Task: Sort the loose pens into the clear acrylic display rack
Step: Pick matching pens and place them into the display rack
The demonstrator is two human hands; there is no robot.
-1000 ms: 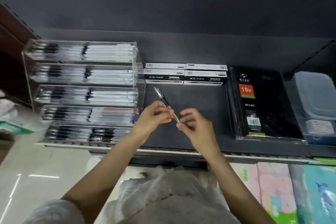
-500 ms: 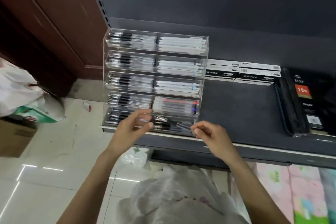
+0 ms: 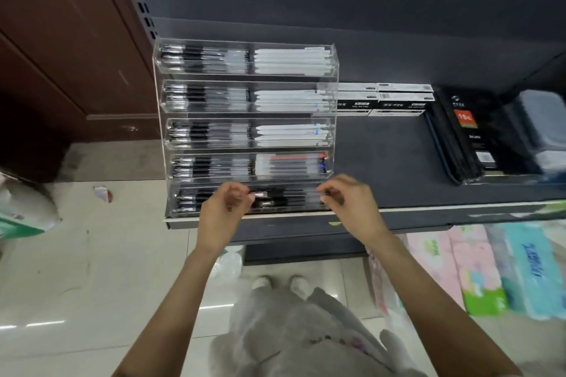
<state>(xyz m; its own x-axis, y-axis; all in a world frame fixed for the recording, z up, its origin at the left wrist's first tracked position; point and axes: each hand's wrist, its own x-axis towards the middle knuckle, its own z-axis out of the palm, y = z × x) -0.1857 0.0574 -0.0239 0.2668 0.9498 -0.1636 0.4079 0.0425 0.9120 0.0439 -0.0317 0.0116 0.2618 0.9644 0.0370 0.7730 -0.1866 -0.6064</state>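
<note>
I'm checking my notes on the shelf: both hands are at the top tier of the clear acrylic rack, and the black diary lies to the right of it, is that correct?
Not quite. In the head view the left hand and right hand are at the bottom tier of the clear acrylic rack, not the top. The black diary does lie to the right of it.

I see a clear acrylic rack [image 3: 245, 128] with 5 tiers: black-gripped pens [image 3: 199, 56] fill its left halves, white pens [image 3: 291, 61] the upper right ones. Tier 4 shows 1 red pen [image 3: 289, 157]. The shelf [image 3: 382, 162] is dark grey, the notebook [image 3: 468, 135] black with an orange label, the floor [image 3: 92, 254] pale cream tile.
</note>
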